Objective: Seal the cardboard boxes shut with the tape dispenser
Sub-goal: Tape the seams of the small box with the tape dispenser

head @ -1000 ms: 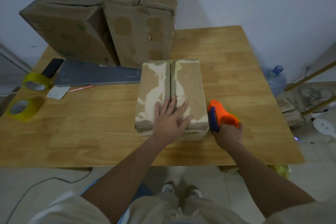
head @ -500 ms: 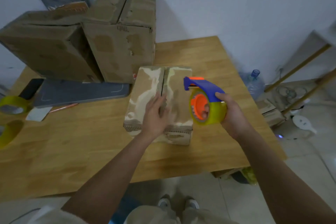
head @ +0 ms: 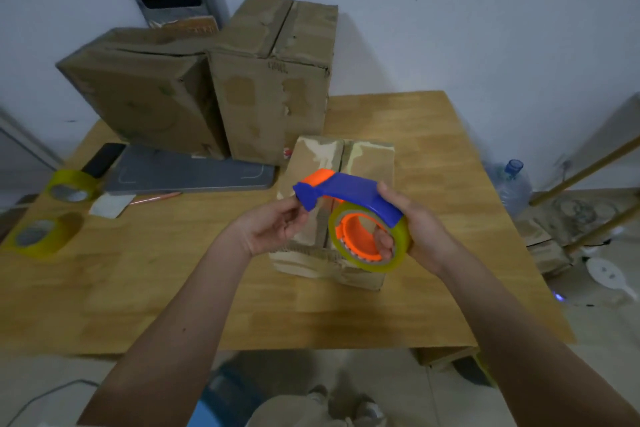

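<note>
Risk entry: your right hand (head: 412, 229) grips the tape dispenser (head: 349, 215) above the small box (head: 367, 163), left hand (head: 273, 225) pinching its nose; tape may stick to fingers, and the unheld flaps may spring open.

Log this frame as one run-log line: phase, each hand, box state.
phase: readying tape | right hand: grips tape dispenser above small box | left hand: pinches at dispenser's front end | box: flaps closed, on table

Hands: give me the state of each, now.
Left hand: pinching the nose of the blue-and-orange plastic tape dispenser.
Right hand: gripping the dispenser, fingers through its roll.
</note>
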